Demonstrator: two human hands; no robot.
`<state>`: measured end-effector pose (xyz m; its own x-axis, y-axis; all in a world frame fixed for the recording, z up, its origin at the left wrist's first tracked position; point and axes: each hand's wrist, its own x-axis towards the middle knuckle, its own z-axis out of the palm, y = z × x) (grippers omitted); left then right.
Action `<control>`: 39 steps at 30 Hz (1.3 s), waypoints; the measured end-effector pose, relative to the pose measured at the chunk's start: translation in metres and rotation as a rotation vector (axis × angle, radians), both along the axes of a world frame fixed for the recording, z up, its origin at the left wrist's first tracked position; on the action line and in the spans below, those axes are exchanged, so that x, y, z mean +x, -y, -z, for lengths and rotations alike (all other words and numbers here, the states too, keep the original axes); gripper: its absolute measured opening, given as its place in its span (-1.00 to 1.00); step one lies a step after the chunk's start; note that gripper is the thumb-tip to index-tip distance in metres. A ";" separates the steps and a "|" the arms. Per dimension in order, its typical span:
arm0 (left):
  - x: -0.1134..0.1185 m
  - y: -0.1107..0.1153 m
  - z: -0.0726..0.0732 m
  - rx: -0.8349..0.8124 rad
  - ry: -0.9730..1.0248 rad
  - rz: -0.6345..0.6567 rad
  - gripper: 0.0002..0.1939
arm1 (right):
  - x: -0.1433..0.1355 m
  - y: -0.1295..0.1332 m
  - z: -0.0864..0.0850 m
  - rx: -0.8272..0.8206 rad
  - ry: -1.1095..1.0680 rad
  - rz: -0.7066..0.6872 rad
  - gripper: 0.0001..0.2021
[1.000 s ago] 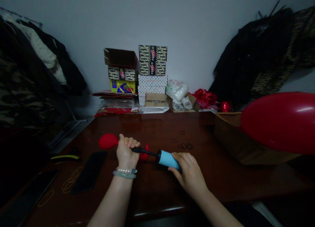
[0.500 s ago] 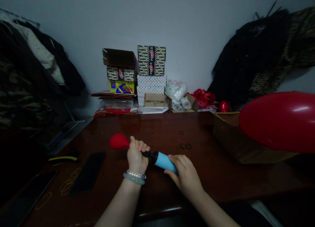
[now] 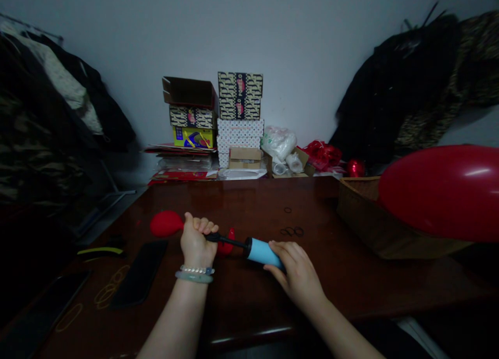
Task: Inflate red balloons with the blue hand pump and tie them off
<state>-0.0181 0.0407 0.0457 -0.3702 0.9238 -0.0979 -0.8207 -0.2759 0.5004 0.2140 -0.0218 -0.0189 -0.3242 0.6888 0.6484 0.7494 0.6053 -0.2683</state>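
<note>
Balloon pump (image 3: 262, 251): held between both hands over the near part of the dark table (image 3: 249, 198), slightly tilted, black rod end higher and to the left. A length of black rod (image 3: 230, 240) shows outside the blue barrel.

Left hand (image 3: 199, 240): curled into a fist around the pump's black end and the neck of the small red balloon (image 3: 166, 224). Probable reason: one grip pins neck to nozzle against slipping; the join itself is hidden in the fist. Balloon body points left, away from the fingers, which leaves it room.

Right hand (image 3: 298, 268): wrapped around the far part of the barrel, thumb on the near side. Likely set there to oppose the left, in line with the rod. Barrel's end is covered by the palm.

Around the pump: a red piece (image 3: 226, 247) lies behind the rod, shape partly hidden. Dark bands (image 3: 292, 231) lie loose beyond the right hand; yellow bands (image 3: 111, 289) lie left, beside a black slab (image 3: 140, 273), presumably within reach by intent.

Far right: large red balloon (image 3: 440, 193) rests at a basket (image 3: 362, 229), whose walls likely stop it rolling.
</note>
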 end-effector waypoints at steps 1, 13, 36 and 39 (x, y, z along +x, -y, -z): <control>0.002 0.000 0.002 -0.005 0.000 0.005 -0.50 | -0.001 0.001 0.001 0.000 -0.001 0.007 -0.59; 0.040 0.007 0.020 -0.028 0.008 0.138 -0.50 | -0.015 0.012 0.001 0.002 -0.001 0.034 -0.63; 0.002 0.003 0.002 0.024 0.021 0.041 -0.48 | -0.002 0.003 0.000 0.031 -0.006 0.015 -0.60; 0.014 0.004 0.006 0.013 0.030 0.070 -0.49 | -0.007 0.006 0.000 0.032 -0.002 0.024 -0.61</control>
